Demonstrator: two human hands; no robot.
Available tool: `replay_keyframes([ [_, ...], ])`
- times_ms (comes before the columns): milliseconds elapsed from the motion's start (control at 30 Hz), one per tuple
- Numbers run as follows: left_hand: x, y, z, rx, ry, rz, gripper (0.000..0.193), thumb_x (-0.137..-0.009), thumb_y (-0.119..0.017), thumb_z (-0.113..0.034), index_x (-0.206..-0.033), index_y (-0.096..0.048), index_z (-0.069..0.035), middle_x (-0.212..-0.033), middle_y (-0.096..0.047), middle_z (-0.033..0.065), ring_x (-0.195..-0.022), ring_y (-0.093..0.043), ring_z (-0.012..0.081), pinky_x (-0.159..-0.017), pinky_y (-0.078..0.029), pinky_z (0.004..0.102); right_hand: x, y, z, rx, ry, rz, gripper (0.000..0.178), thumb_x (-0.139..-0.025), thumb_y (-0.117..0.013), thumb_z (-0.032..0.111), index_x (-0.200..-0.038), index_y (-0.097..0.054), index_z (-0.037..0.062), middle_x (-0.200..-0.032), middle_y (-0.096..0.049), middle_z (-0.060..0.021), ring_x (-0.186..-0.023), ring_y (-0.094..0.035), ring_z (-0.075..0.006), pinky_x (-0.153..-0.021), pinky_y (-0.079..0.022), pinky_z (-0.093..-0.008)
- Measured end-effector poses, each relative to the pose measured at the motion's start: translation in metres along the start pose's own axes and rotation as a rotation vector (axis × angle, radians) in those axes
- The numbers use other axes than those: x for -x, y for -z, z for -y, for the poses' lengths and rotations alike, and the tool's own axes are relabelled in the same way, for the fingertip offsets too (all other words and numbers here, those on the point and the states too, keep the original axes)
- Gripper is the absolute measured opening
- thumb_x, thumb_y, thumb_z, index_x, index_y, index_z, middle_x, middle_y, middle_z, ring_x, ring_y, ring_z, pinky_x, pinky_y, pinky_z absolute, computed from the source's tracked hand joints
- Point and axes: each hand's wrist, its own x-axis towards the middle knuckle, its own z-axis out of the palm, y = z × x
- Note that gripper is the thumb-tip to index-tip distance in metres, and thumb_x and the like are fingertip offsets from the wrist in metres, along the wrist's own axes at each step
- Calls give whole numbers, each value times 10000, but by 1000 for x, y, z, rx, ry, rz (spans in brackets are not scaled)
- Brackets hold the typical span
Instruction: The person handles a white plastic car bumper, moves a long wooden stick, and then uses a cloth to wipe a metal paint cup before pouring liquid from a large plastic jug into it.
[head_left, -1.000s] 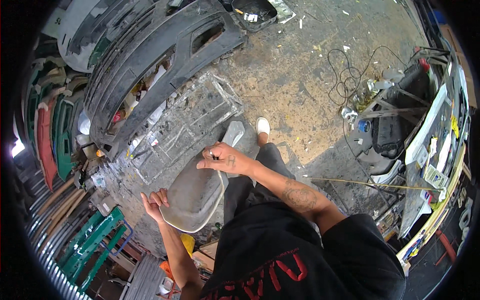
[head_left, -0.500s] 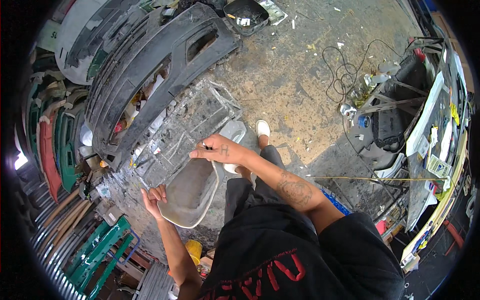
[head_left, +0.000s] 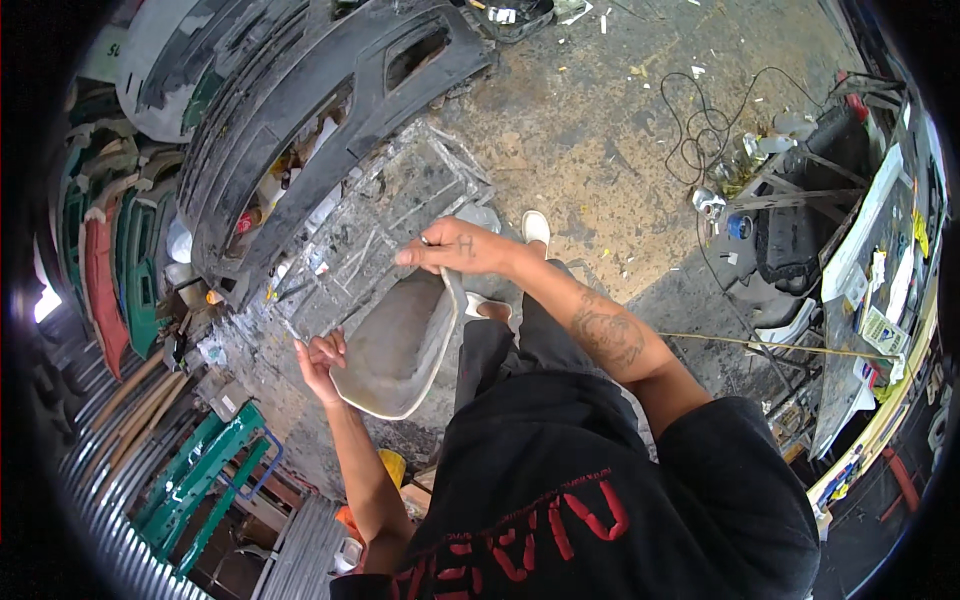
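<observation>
Panel (head_left: 392,335) pinched in right hand (head_left: 467,247) at its one o'clock, against curled left hand (head_left: 322,368) at nine, grip unclear, seemingly a handling step, next calling for steadiness!

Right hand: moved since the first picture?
Yes: up the picture, the right hand now closer to the metal frame.

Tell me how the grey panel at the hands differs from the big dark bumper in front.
The grey panel is much smaller than the dark bumper. The grey panel shows an unbroken face and pale rim; the dark bumper has large openings. The right hand grips the grey panel, while no hand touches the dark bumper. Both are curved.
</observation>
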Motion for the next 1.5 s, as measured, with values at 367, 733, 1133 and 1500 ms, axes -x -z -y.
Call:
replay_keyframes([
  [367, 43, 6, -56, -571, -294, -1, 493, -941, -458, -446, -946, -646, 10, -1037, -636, 146, -1056, -561, 306, -966, -396, 472, 1, 4, -15, -26, 219, -55, 395, -918, -566, 260, -607, -571, 17, -582, -565, -51, -567, -519, -151, -793, -430, -292],
  [733, 84, -71, -72, -1323, -232, 492, 424, -886, -592, -302, -1176, -579, 8, -1162, -603, 186, -1087, -550, 374, -947, -422, 419, -12, -39, 3, 12, 82, -69, 393, -922, -575, 226, -587, -574, 19, -587, -599, -47, -605, -563, -142, -811, -417, -288],
  [1133, 90, 54, -53, -1197, -724, 139, 352, -960, -447, -213, -1152, -565, 58, -1138, -575, 206, -1068, -528, 363, -957, -393, 434, 7, -108, -3, 52, 201, -189, 565, -855, -621, 513, -539, -625, 45, -539, -604, -52, -540, -580, -123, -510, -429, -306],
  [1500, 37, 146, -26, -148, -25, 222, 630, -981, -278, -540, -845, -604, -18, -868, -592, 103, -1054, -545, 271, -1002, -368, 443, 12, -179, -21, 165, 257, -512, 690, -810, -605, 621, -557, -595, -21, -488, -522, -109, -473, -501, -152, -463, -377, -359],
])
